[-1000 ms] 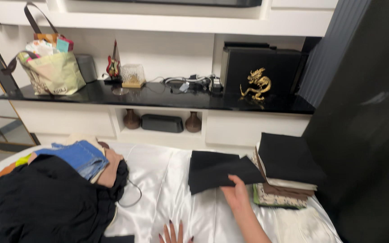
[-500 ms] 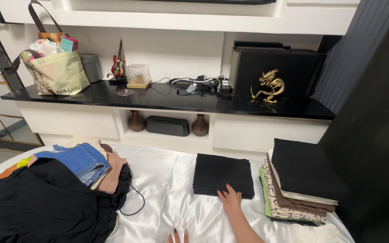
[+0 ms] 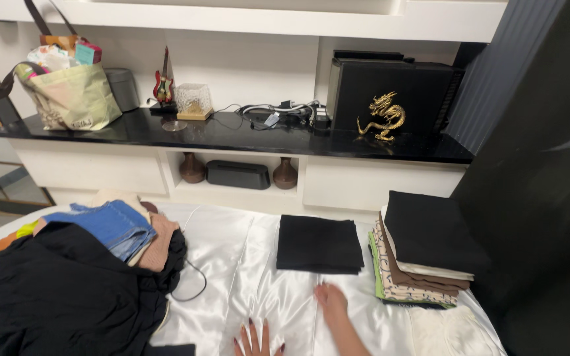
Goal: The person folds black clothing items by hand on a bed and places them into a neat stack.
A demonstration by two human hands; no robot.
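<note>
Folded black cloth [image 3: 319, 243] done, lies by stack [image 3: 423, 260]; unfolded pile [image 3: 67, 290] left. Both hands empty, flat on bed [image 3: 258, 290]: left [image 3: 256, 341], right [image 3: 331, 300].

A gold dragon figurine [image 3: 382, 117] stands on the black shelf [image 3: 232, 135] beside tangled cables [image 3: 278, 113], a miniature red guitar [image 3: 161, 84] and a stuffed tote bag [image 3: 70, 95].

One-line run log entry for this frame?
left hand: flat on white sheet | right hand: empty, near folded black cloth | folded stack: right of cloth
</note>
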